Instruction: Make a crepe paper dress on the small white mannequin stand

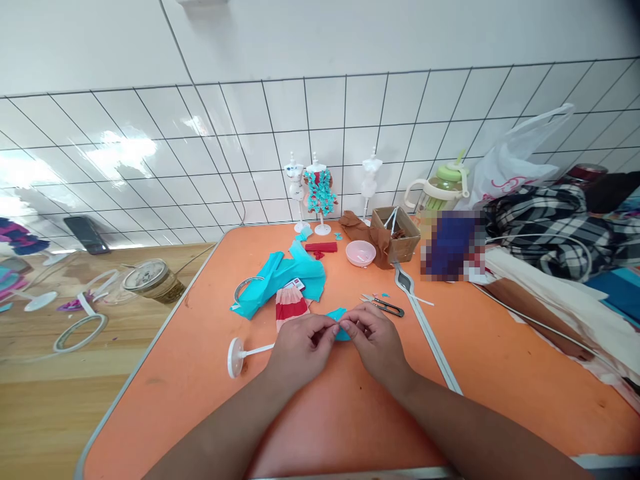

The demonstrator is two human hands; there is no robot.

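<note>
Blue piece: a small, bright blue scrap (343, 335), right at the meeting fingertips of both hands, showing just beyond and just below them; much of it is hidden behind the fingers.
Feel of the blue piece: probably very light, limp and easily creased or torn; cloth or crepe paper, I cannot tell which. A gentle pinch at its edge, with the fingertips close together, should suit it best.
Left hand: the left hand (304, 348) has thumb and forefinger pressed together, seemingly on the blue piece.
Right hand: the right hand (379, 340) meets it fingertip to fingertip, also pinching, seemingly on the same piece.
Striped dress: a small pink and red dress (291, 310) lying just beyond the left fingers.
White stand: a stand (236, 358) on its side, left of the left fingers; its far end is hidden by that hand.
Snips: black-handled thread snips (391, 307), just beyond the right fingers and to their right.
Blue sheet: a large, crumpled sheet (273, 277), beyond the left fingers, with a roll of tape (247, 289) on its left end.
Pink bowl: a shallow bowl (361, 255), farther off, straight beyond the right fingers.
Bench: an orange top (200, 413) beneath both hands.
Dress forms: three, well beyond the fingers near the tiled wall; one wears a ruffled blue and red dress (320, 192).
</note>
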